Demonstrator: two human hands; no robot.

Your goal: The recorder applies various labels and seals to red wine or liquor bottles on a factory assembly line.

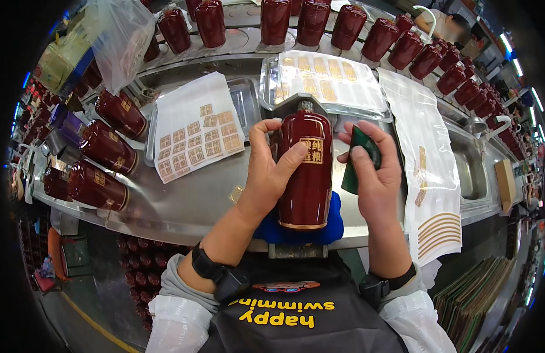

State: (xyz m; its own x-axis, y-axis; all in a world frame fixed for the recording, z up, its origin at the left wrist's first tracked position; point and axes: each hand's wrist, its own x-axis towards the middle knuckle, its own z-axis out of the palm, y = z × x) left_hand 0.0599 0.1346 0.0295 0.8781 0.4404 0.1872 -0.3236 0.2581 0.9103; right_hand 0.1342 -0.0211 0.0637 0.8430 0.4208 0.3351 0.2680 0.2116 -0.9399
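Observation:
A glossy dark red bottle (pixel 305 197) with a gold rim at its base leans, neck away from me, on a blue cloth pad (pixel 336 219) at the bench edge. My left hand (pixel 265 170) grips its left side, the thumb lying on the square gold label (pixel 312 155) on the bottle's front. Just right of the bottle, apart from it, my right hand (pixel 381 187) pinches a thin dark green flat piece (pixel 350 181) between thumb and fingers; its exact kind is unclear.
Sheets of gold stickers lie on the left paper (pixel 211 91), the back tray (pixel 266 88) and the right strip (pixel 437 176). Several red bottles (pixel 108 147) tilt at left, and more line the conveyor (pixel 243 44) behind. A sink (pixel 469 170) is at right.

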